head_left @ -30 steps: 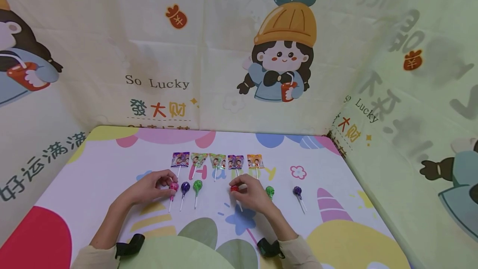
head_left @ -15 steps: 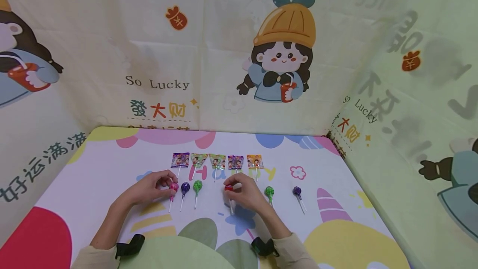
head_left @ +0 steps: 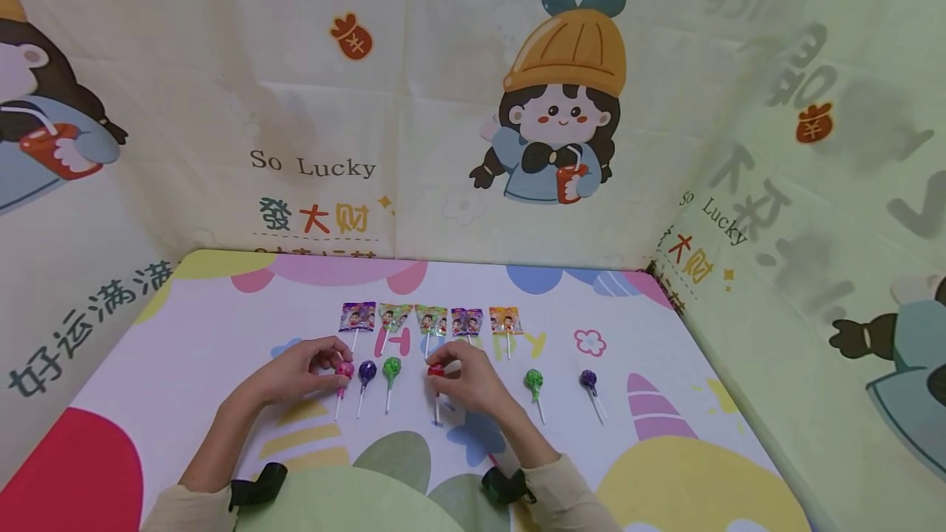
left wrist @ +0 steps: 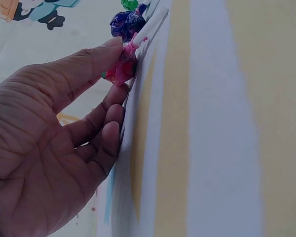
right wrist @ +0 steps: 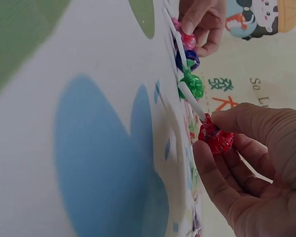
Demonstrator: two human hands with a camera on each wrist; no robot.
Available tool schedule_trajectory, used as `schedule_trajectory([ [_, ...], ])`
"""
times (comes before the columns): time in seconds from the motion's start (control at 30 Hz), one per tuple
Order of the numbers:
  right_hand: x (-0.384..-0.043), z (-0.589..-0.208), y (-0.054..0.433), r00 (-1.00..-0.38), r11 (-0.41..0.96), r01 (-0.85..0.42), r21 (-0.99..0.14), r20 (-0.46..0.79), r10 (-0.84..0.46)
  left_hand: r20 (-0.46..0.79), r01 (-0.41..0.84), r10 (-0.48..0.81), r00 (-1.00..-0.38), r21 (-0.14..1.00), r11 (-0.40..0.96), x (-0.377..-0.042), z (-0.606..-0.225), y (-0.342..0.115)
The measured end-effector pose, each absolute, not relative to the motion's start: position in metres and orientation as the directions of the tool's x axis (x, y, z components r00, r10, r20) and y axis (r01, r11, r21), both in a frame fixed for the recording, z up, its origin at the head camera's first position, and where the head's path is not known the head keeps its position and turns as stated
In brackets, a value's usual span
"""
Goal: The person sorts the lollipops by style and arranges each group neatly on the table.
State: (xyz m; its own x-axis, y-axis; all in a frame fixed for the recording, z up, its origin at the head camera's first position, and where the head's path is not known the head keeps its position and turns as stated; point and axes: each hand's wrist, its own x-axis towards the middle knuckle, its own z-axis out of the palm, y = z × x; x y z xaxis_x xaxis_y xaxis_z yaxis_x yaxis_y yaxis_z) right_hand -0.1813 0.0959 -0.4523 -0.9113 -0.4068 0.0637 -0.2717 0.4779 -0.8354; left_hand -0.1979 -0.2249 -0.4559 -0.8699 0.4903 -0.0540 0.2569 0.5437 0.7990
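My left hand pinches the pink lollipop by its wrapped head, at the left end of the near row. Right of it lie a purple lollipop and a green lollipop, sticks toward me. Between thumb and fingers, my right hand holds a red lollipop by its head, just right of that green one. Its white stick points toward me. Farther right are a second green lollipop and a second purple lollipop, apart from each other.
Behind the near row, several flat-wrapped lollipops lie side by side in purple, green and orange packets. The table has a printed cover. Fabric walls with cartoon prints stand at the back and sides.
My right hand has slid left with the red lollipop, nearer the green one, and its stick now points more directly toward me. The left hand has stayed on the pink lollipop.
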Motion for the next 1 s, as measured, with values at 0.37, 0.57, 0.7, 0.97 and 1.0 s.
schedule_trajectory([
  [0.37, -0.187, -0.454, 0.083, -0.914, 0.496, -0.263, -0.827, 0.05, -0.402, -0.05, 0.261, 0.497, -0.866, 0.803, 0.536, -0.198, -0.456, -0.225],
  [0.57, -0.188, -0.454, 0.077, -0.918, 0.495, -0.254, -0.831, 0.047, -0.393, -0.038, 0.278, 0.505, -0.862, 0.798, 0.535, -0.199, -0.458, -0.226],
  [0.7, -0.189, -0.456, 0.072, -0.918, 0.494, -0.256, -0.831, 0.049, -0.393, -0.034, 0.28, 0.502, -0.864, 0.796, 0.537, -0.199, -0.458, -0.226],
  [0.97, -0.191, -0.459, 0.065, -0.92, 0.509, -0.255, -0.822, 0.044, -0.39, -0.051, 0.267, 0.491, -0.869, 0.789, 0.553, -0.2, -0.459, -0.226],
  [1.0, -0.191, -0.459, 0.065, -0.919, 0.508, -0.261, -0.821, 0.049, -0.392, -0.049, 0.267, 0.492, -0.869, 0.791, 0.551, -0.2, -0.459, -0.226],
])
